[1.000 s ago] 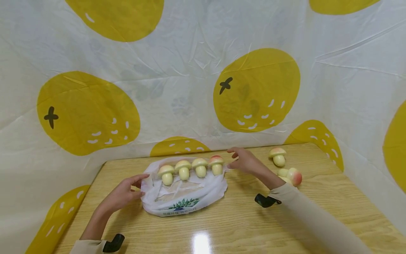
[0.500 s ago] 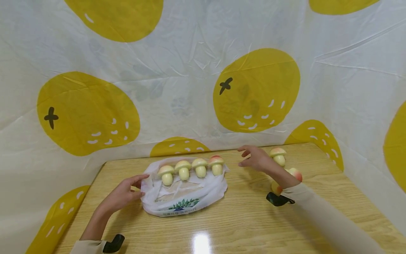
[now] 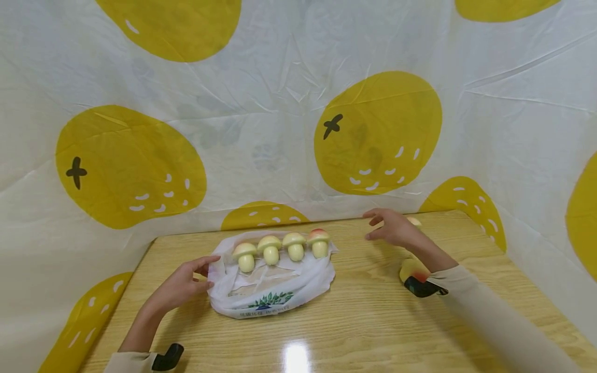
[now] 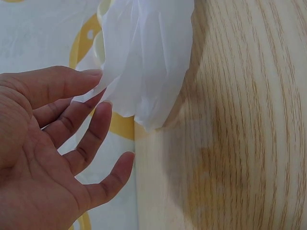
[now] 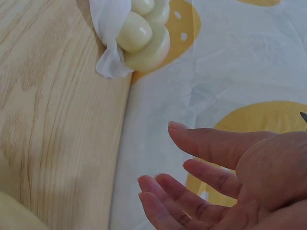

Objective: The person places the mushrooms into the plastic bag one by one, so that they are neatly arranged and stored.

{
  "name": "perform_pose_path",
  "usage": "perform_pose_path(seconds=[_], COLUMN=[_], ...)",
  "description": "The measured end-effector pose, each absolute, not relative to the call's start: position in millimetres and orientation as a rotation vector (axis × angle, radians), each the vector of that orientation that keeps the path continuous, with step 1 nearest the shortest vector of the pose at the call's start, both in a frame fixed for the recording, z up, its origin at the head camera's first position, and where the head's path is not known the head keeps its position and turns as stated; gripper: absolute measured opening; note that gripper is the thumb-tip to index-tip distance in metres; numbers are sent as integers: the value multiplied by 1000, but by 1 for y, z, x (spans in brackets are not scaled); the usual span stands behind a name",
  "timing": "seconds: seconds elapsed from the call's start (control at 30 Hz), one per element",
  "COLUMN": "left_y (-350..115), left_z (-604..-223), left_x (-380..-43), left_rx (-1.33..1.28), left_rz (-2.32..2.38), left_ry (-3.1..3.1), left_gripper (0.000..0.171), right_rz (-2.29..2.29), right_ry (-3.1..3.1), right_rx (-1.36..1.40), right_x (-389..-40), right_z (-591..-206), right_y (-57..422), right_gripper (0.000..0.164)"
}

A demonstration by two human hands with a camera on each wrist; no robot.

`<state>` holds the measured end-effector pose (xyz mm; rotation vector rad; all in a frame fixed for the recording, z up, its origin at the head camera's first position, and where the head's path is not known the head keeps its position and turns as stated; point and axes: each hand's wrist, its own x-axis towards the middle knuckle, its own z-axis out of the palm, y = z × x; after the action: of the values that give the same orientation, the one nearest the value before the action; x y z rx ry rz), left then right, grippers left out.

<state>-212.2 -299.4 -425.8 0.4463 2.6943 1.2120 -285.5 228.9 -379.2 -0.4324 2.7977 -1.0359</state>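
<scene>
At the left, the worktop's [image 3: 354, 316] side edge runs down out of sight, and its near edge is cut off from the head view. A beige sleeve [image 3: 126, 361] with a black wrist fitting [image 3: 167, 357] leaves the bottom of that view. The left hand [image 3: 183, 285] reaches in from there, thumb and fingers loosely bent and spread apart, with the left rim of a crumpled white plastic bag [image 3: 298, 287] between them; whether they press on it I can't tell.

The bag lies left of centre, towards the worktop's back edge. Its green leaf print shows, but the lettering beneath is too small to read, and I can't make out what the tan patch in its middle is. Along its far side sit four glossy pale-yellow mushroom shapes [image 3: 271, 254], side by side, the rightmost redder on its cap.

Bare wood separates the bag from the right hand [image 3: 395, 229], which is near the back edge, fingers parted and holding nothing. That hand mostly hides a pale mushroom cap [image 3: 414, 221]. Nearer, a yellow-and-red piece [image 3: 412, 269] is partly covered by the right wrist's black fitting [image 3: 423, 287], so its full shape is lost. Open wood stretches towards the front and the right-hand edge, crossed by the right sleeve [image 3: 499, 321].
</scene>
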Motion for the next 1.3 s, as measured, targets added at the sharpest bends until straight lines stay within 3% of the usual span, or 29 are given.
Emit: perform_pose_path(seconds=[1.3], left_y=[-298], left_z=[-425], left_x=[-213], left_rx=[455], left_rz=[1217], left_ry=[2681], left_gripper=[60], right_rz=[-840], right_ry=[2878], right_rx=[-363], right_x=[-287], right_z=[-368], right_y=[309], right_gripper=[68])
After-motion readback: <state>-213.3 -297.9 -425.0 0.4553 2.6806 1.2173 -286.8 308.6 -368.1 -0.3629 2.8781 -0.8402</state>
